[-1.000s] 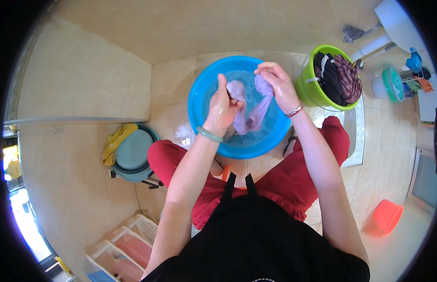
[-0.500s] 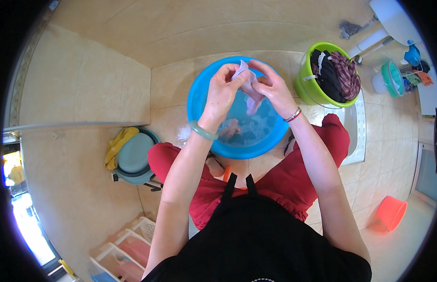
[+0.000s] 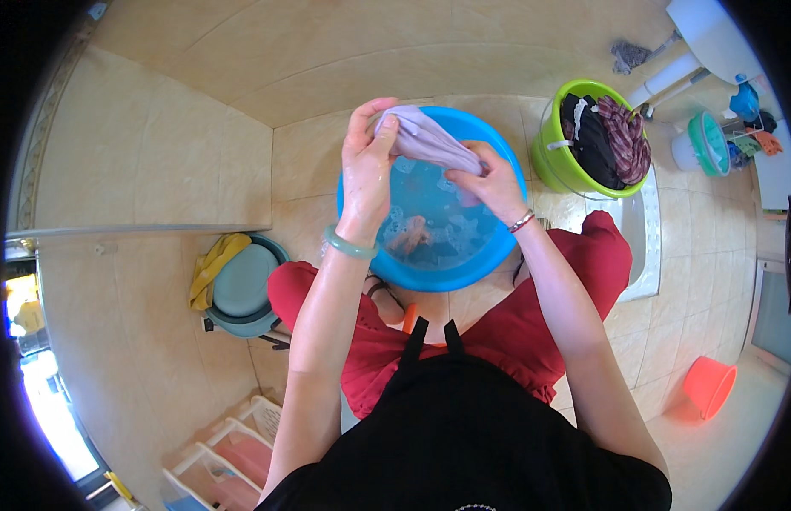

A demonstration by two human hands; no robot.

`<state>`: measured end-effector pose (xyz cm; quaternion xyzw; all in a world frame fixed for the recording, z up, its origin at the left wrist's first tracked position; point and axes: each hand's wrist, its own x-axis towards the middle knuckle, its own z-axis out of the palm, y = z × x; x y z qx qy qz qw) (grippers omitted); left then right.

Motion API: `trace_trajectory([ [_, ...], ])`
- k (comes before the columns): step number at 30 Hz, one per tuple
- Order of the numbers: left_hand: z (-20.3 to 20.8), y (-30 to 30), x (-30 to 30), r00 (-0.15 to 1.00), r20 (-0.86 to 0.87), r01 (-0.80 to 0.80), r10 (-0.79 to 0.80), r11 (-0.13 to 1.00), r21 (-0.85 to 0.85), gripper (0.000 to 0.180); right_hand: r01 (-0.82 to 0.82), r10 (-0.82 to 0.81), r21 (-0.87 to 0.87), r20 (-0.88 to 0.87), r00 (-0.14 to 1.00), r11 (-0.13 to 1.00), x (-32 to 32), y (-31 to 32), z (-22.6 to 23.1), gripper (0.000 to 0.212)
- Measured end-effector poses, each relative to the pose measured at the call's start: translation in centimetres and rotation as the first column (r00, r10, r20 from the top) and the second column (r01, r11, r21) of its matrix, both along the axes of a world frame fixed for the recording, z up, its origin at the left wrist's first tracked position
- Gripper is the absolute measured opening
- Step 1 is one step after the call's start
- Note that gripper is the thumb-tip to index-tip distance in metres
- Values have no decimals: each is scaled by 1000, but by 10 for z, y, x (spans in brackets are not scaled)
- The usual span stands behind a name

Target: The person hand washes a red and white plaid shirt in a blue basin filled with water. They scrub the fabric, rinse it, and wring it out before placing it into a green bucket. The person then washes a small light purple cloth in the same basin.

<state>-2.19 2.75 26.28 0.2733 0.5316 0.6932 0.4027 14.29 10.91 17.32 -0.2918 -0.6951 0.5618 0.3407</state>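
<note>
A wet lilac piece of cloth (image 3: 429,141) is stretched between my hands above the far half of a blue basin (image 3: 442,279); its exact kind cannot be told. My left hand (image 3: 367,166) grips its wide end, thumb on top and fingers behind. At the narrower end, my right hand (image 3: 495,183) pinches the cloth, and a bit of it dangles below toward the water. Sudsy water fills part of the basin, and a pinkish cloth (image 3: 410,235) lies in it near the middle.
A lime-green bucket (image 3: 544,153) full of dark and plaid clothes stands right of the basin. Stacked grey-green basins (image 3: 244,279) with a yellow cloth (image 3: 212,268) are at the left. A coral bucket (image 3: 709,387) sits at far right, a white plastic rack (image 3: 212,456) at lower left.
My left hand has moved left and slightly up, away from my right hand. The cloth, bunched between close hands before, is now spread out and taut.
</note>
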Motion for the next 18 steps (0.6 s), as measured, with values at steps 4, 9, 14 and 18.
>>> trace_trajectory([
  [4, -28, -10, -9, 995, 73, -64, 64, 998, 5, 28, -104, -34, -438, -295, 955, 893, 6, -3, 14, 40],
  [9, -67, -8, 17, 578, 806, 257, -129, 966, -30, 43, -155, 149, 407, 46, 988, 900, -22, -38, 47, 36],
  [14, -100, -8, 21, 433, 753, 348, -495, 862, 367, 27, -155, 113, 619, 108, 988, 770, -33, -89, 57, 20],
  [18, -87, 3, 55, 598, 782, -136, 175, 984, -116, 26, 52, -204, 624, 175, 963, 780, -48, -42, 30, 28],
])
